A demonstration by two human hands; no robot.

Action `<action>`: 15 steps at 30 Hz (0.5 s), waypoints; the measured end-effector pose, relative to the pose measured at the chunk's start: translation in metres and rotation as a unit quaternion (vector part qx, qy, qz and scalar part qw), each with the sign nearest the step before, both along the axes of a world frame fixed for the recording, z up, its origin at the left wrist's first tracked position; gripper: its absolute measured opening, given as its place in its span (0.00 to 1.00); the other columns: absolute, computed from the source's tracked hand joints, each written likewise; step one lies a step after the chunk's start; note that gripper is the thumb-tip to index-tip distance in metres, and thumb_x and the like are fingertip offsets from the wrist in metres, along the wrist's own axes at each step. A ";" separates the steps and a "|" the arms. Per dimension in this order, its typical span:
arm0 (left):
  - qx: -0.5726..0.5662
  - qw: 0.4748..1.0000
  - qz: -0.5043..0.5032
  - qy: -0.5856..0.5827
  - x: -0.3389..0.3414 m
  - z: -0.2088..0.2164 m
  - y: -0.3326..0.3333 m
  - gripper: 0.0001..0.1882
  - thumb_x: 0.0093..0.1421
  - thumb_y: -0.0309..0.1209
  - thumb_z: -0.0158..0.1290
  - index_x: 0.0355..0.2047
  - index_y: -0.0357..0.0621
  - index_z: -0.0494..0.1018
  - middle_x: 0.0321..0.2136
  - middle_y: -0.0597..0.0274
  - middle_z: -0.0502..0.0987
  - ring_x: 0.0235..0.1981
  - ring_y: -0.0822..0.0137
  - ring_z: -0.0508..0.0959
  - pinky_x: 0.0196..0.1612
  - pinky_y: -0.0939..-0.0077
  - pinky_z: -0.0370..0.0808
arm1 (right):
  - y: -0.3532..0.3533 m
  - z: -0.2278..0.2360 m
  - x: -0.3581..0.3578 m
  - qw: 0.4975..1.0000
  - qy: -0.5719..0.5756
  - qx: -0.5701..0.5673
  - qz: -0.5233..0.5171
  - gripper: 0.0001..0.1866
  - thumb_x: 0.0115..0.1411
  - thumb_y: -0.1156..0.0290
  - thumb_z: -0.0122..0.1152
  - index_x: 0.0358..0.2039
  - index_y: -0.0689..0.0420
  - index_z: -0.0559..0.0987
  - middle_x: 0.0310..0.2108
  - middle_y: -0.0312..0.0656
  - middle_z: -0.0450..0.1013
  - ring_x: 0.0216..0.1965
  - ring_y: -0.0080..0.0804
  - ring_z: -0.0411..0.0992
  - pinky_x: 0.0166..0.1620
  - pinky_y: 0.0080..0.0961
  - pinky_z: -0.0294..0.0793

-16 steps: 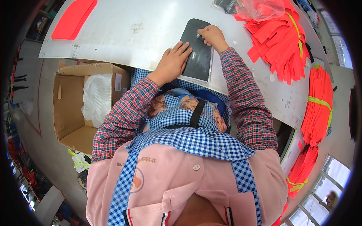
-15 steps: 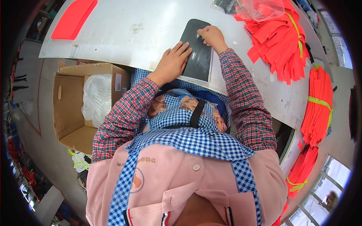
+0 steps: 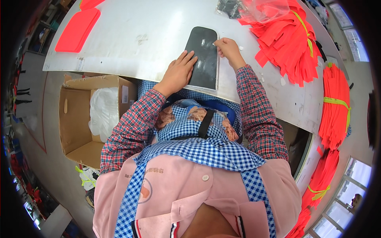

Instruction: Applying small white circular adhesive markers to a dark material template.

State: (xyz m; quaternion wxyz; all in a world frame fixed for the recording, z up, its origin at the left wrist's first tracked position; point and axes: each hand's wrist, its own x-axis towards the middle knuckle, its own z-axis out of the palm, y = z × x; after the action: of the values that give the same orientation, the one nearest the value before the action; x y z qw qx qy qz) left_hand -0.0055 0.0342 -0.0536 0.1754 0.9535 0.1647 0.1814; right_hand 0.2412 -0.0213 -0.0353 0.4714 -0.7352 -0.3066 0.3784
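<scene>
A black panel with a rounded far end (image 3: 204,75) lies flat on the white table, with whitish streaks or glare on its surface. My left hand (image 3: 177,74) rests open along the panel's left edge, fingers stretched over it. At the opposite edge, my right hand (image 3: 230,52) is closed in a pinch. A small white piece (image 3: 214,44) shows between its thumb and forefinger, too small to identify surely. Along the panel's right side runs a thin pale border, perhaps of a sheet beneath.
A stack of red-orange pieces (image 3: 77,31) sits at the table's (image 3: 131,47) far left. Tied red-orange strips (image 3: 287,43) and a clear plastic bag (image 3: 268,10) lie at the right, near scattered white chips. An open cardboard box (image 3: 73,115) with a white plastic bag stands left of me.
My right hand has moved from over the panel to its right edge, still pinched. My left hand stays on the panel. The whole view has shifted slightly.
</scene>
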 end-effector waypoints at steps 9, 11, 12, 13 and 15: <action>0.007 1.000 -0.002 -0.019 -0.002 0.000 0.003 0.21 0.64 0.29 0.45 0.57 0.42 0.66 0.61 0.53 0.63 0.64 0.50 0.61 0.58 0.59 0.66 | -0.044 -0.024 0.031 0.988 -0.091 -0.070 -0.101 0.11 0.54 0.65 0.61 0.25 0.61 0.77 0.22 0.37 0.74 0.21 0.22 0.73 0.24 0.20 0.74; 0.003 1.000 0.000 -0.021 0.000 0.000 0.001 0.21 0.64 0.29 0.44 0.57 0.42 0.66 0.61 0.53 0.64 0.63 0.50 0.61 0.58 0.59 0.66 | -0.049 -0.027 0.033 0.989 -0.086 -0.071 -0.098 0.11 0.54 0.65 0.61 0.26 0.61 0.78 0.22 0.38 0.75 0.21 0.22 0.74 0.24 0.20 0.74; 0.003 1.000 -0.005 -0.022 0.001 0.001 0.000 0.21 0.64 0.29 0.44 0.57 0.42 0.66 0.61 0.53 0.64 0.63 0.50 0.61 0.58 0.59 0.66 | -0.050 -0.031 0.033 0.990 -0.060 -0.040 -0.121 0.11 0.55 0.65 0.61 0.26 0.61 0.78 0.23 0.38 0.76 0.21 0.22 0.74 0.24 0.19 0.75; 0.006 1.000 -0.005 -0.019 0.002 0.002 0.000 0.21 0.64 0.29 0.44 0.57 0.42 0.66 0.61 0.53 0.64 0.63 0.50 0.61 0.58 0.59 0.66 | -0.052 -0.034 0.035 0.989 -0.035 -0.008 -0.143 0.11 0.56 0.65 0.61 0.27 0.61 0.79 0.24 0.38 0.76 0.22 0.21 0.74 0.24 0.19 0.75; 0.010 1.000 -0.004 -0.013 -0.001 0.002 0.001 0.21 0.64 0.29 0.44 0.57 0.42 0.66 0.61 0.53 0.63 0.63 0.50 0.61 0.58 0.59 0.66 | -0.048 -0.031 0.021 0.986 -0.016 0.020 -0.165 0.11 0.56 0.65 0.61 0.28 0.61 0.79 0.25 0.40 0.77 0.23 0.23 0.75 0.26 0.21 0.75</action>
State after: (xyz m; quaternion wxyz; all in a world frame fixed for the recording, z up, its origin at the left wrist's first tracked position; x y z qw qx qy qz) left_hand -0.0060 0.0349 -0.0518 0.1685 0.9534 0.1566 0.1950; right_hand 0.2624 -0.0695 -0.0659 0.5370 -0.7720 -0.1962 0.2779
